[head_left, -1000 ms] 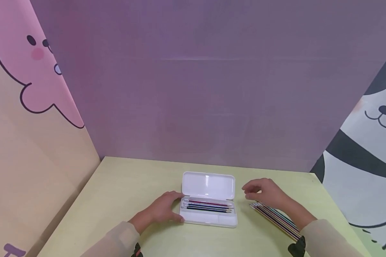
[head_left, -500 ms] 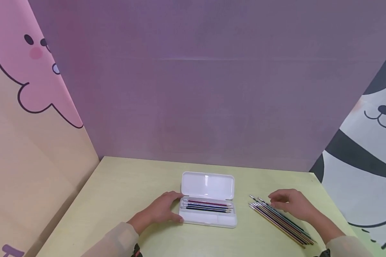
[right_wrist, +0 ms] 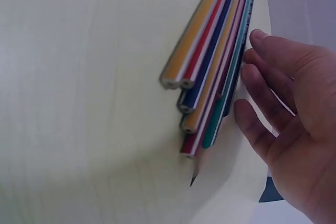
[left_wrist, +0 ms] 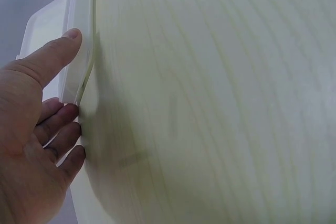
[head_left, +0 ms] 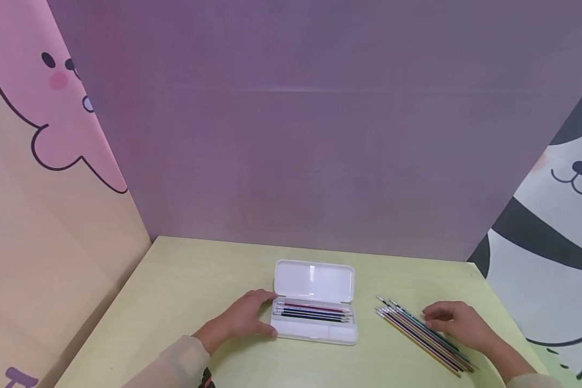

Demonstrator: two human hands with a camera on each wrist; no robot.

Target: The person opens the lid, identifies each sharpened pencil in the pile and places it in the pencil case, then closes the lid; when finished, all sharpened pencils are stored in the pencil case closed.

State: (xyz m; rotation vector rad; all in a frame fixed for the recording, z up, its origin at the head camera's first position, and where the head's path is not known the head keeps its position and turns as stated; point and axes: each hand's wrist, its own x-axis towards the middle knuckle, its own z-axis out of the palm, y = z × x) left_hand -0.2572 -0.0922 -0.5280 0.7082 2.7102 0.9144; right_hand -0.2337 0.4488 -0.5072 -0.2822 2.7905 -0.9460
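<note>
A white pencil case (head_left: 291, 327) lies with its lid (head_left: 298, 280) raised at the middle of the table. Several pencils (head_left: 315, 312), red and dark blue, lie side by side in its back part. My left hand (head_left: 242, 315) holds the case's left end, the thumb at the front corner and the fingers round the end. To the right, a slanting bundle of striped pencils (head_left: 419, 339) lies on the table. My right hand (right_wrist: 294, 93) is at the bundle's right side, fingers loosely bent beside a green pencil (right_wrist: 212, 124); whether the fingertips touch it I cannot tell.
The pale wooden table (head_left: 203, 269) meets a purple panel (head_left: 310, 161) at its back edge. Printed walls with a pink cartoon figure (head_left: 73, 124) and a panda (head_left: 558, 231) flank it on both sides.
My right hand has moved right and toward me, from above the bundle's far end to its right side. More of the bundle shows. The left hand and the case have stayed put.
</note>
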